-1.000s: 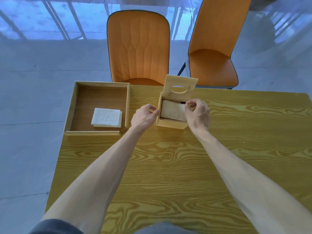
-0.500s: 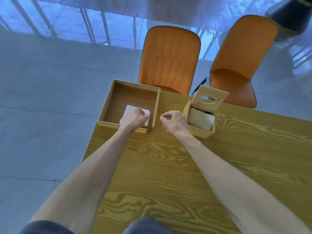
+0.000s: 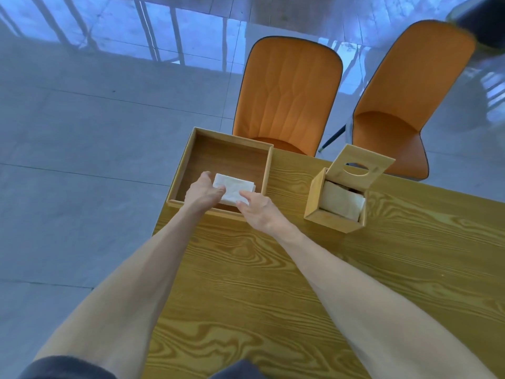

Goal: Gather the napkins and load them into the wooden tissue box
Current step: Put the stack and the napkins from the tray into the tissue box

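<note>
A white stack of napkins point(image 3: 236, 187) lies in the near part of a shallow wooden tray point(image 3: 266, 170) at the table's far left corner. My left hand point(image 3: 202, 193) rests on the stack's left edge, fingers curled over it. My right hand point(image 3: 258, 207) touches the stack's near right corner with its fingertips. To the right stands the wooden tissue box point(image 3: 330, 221), its slotted lid point(image 3: 360, 166) tipped up and back. Napkins point(image 3: 341, 202) fill the box's inside.
The yellow wood-grain table point(image 3: 300, 283) spreads toward me. Two orange chairs point(image 3: 289, 91) point(image 3: 404, 105) stand behind its far edge. The table's left edge drops to a grey tiled floor point(image 3: 82, 160).
Both hands left the tissue box and moved left to the tray. They now touch the napkin stack. The camera view swung left as well.
</note>
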Action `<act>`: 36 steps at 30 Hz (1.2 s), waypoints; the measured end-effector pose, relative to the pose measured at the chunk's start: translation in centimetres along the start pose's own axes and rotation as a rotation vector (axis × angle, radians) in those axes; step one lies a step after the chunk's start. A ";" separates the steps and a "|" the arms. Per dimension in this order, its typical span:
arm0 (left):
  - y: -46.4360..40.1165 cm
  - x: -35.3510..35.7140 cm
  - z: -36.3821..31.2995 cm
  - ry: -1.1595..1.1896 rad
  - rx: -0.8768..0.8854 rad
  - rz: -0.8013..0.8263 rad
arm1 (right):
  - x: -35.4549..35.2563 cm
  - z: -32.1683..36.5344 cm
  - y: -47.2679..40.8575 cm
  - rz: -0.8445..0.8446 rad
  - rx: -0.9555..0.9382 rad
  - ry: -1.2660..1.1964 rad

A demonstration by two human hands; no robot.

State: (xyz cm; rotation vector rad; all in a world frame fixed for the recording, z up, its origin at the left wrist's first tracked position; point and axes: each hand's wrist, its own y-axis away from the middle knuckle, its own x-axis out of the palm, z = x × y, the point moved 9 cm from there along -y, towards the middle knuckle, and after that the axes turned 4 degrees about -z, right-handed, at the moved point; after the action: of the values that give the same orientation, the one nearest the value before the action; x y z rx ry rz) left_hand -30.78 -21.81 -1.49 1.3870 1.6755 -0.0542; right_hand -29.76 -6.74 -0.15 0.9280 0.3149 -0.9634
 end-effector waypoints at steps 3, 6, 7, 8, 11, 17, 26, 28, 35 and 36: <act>-0.4 0.0 0.2 0.019 -0.022 -0.031 | 0.9 -0.4 -0.4 0.062 0.021 -0.015; -0.9 0.1 0.5 0.090 -0.066 -0.018 | 1.2 -1.0 -0.5 0.087 0.042 -0.011; -1.1 0.2 0.5 0.116 -0.085 -0.009 | 1.2 -1.1 -0.6 0.084 0.043 -0.008; -1.3 0.2 0.6 0.139 -0.104 0.000 | 1.1 -1.2 -0.6 0.081 0.043 -0.008; -1.8 0.8 1.0 0.210 -0.161 0.030 | 0.9 -1.2 -0.7 0.083 0.041 -0.016; -2.4 1.6 1.5 0.271 -0.189 0.096 | 0.3 -1.3 -0.9 0.067 0.048 -0.042; -2.5 1.2 1.5 0.259 -0.064 0.144 | -1.5 -1.4 -1.6 -0.088 0.057 -0.042; -2.6 1.3 1.6 0.278 -0.063 0.151 | -1.6 -1.5 -1.7 -0.095 0.065 -0.033; -2.9 2.4 1.2 0.365 -0.169 0.182 | -1.1 -1.2 -1.9 -0.038 0.065 0.057; -2.9 2.6 1.1 0.367 -0.187 0.189 | -1.1 -1.2 -2.0 -0.031 0.066 0.070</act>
State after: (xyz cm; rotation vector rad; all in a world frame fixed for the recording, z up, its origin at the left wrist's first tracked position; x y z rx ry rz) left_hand -32.22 -21.51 -5.26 1.4668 1.7804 0.4796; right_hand -31.79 -5.69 -1.28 1.0208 0.3593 -0.9762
